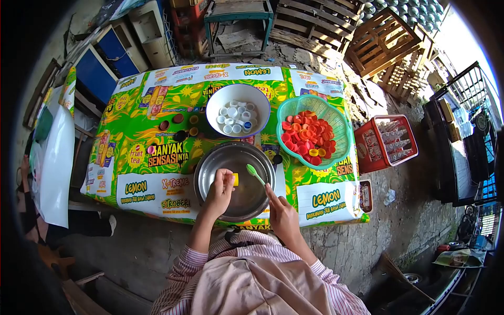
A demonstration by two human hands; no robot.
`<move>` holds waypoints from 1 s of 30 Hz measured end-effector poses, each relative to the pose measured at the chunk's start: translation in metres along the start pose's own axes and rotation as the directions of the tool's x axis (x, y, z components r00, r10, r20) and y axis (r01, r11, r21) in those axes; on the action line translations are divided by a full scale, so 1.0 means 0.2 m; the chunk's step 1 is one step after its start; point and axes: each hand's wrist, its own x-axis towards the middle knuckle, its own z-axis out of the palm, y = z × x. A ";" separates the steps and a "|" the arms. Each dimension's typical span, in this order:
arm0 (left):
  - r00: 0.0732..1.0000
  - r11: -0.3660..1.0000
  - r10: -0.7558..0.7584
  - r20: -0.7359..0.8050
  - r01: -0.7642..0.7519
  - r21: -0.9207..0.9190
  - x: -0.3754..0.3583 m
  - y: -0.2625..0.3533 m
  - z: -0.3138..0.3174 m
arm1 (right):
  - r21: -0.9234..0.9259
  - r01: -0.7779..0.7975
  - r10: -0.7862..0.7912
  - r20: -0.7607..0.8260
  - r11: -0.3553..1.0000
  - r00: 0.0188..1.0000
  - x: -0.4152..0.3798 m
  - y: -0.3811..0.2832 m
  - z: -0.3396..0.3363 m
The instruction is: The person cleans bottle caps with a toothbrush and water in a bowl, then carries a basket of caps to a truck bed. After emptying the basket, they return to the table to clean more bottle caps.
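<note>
Over a metal bowl [203, 163], my left hand [219, 190] pinches a yellow cap [235, 179]. My right hand [282, 212] grips the handle of a green brush [255, 173], its head raised above the bowl's right part, a little apart from the cap. Behind the metal bowl stands a white bowl [223, 97] with white caps [239, 116] and a blue one. A green basket [341, 118] to the right holds many red caps [307, 135] and a few yellow ones.
Loose dark, yellow and pink caps lie on the patterned table cover [126, 113] at the left. A red crate [386, 164] of packets stands right of the table. Wooden pallets [315, 23] are behind it. Another person's arm [25, 173] shows at the far left.
</note>
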 end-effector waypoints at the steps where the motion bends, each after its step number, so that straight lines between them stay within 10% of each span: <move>1: 0.996 0.986 0.083 -0.037 -0.077 0.148 -0.01 0.04 0.00 | -0.004 -0.005 0.005 -0.010 1.000 1.000 0.00 0.01 -0.01; 4: 0.953 0.747 0.262 0.153 -0.300 0.594 0.02 0.06 -0.04 | 0.184 0.025 -0.016 -0.054 0.983 0.998 0.01 0.04 -0.04; 5: 0.982 0.684 0.012 0.187 -0.144 0.715 0.02 0.07 -0.06 | 0.182 0.025 -0.014 -0.061 0.983 0.998 0.01 0.04 -0.05; 10: 0.966 0.813 0.165 0.201 -0.248 0.527 0.06 0.20 -0.04 | 0.301 -0.072 0.116 -0.130 0.951 0.985 0.00 0.02 -0.08; 11: 0.925 0.525 0.276 0.261 -0.373 0.766 0.05 0.15 -0.05 | 0.368 -0.156 0.191 -0.058 0.916 0.980 0.00 0.01 -0.08; 13: 0.976 0.860 0.036 0.215 -0.140 0.490 0.04 0.17 -0.03 | 0.439 -0.216 0.248 -0.017 0.872 0.969 0.02 0.04 -0.04; 16: 0.947 0.975 0.183 0.263 -0.210 0.079 -0.03 0.18 0.07 | 0.717 -0.437 0.370 0.263 0.543 0.891 0.04 0.02 -0.01; 21: 0.934 0.950 0.313 0.170 -0.309 -0.052 -0.09 0.06 0.15 | 0.610 -0.352 0.296 0.195 0.710 0.935 0.10 -0.01 0.03; 30: 0.945 0.912 0.323 0.058 -0.327 0.246 -0.03 0.09 -0.02 | 0.205 -0.142 0.149 -0.020 0.968 0.989 0.30 0.08 -0.01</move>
